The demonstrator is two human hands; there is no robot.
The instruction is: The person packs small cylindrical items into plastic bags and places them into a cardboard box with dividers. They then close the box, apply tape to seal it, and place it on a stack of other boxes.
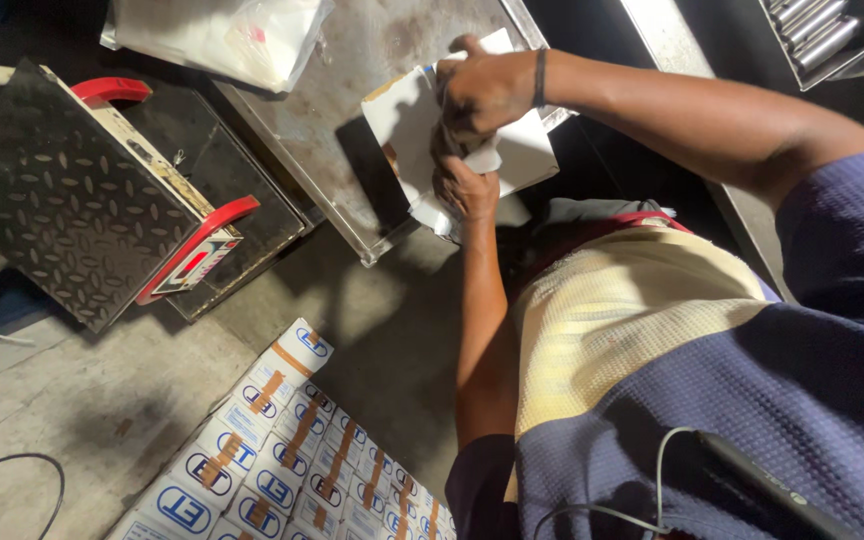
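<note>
White carton gripped by both my hands at the bench edge.
Nearest, my left hand (469, 188) clutches the carton's (407, 120) lower edge; beyond, my right hand (482, 90) clamps its top. It lies on the steel bench (342, 110), long axis slanting across the bench.

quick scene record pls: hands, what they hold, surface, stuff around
left hand: grips the white carton from below
right hand: presses on the carton's top flap
white carton: partly folded, held over the table edge
metal table: bare grey top
plastic bag: on the table's far end
platform scale: on the floor
stacked small boxes: on the floor, taped
</note>
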